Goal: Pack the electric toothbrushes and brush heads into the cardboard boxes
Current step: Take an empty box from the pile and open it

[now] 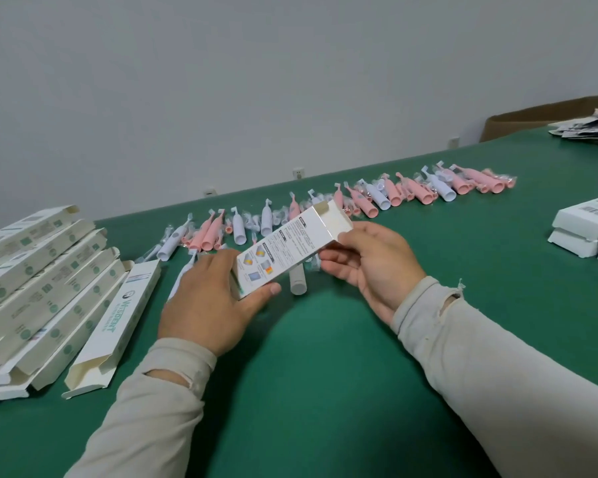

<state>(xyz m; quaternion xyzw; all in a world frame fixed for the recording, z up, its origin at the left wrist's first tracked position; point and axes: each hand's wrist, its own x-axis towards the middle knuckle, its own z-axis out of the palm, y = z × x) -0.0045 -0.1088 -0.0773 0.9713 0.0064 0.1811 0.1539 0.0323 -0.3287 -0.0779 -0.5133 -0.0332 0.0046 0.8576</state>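
Note:
A white printed cardboard box [292, 248] is held tilted above the green table, its far end flap up. My left hand [211, 301] grips its near end, thumb along the lower edge. My right hand [370, 262] pinches its far side near the top. Under the box lies a white toothbrush handle [297, 282] and another white toothbrush [183, 270] partly hidden by my left hand. A long row of pink and white toothbrushes [387, 194] with bagged brush heads runs diagonally across the table behind the box.
Several open empty boxes [45, 288] are stacked at the left, one [114, 326] lying nearest me. Closed white boxes [587, 232] are piled at the right edge. Folded leaflets [591, 129] and a brown carton [532, 117] sit far right. The green table [325, 374] lies in front of me.

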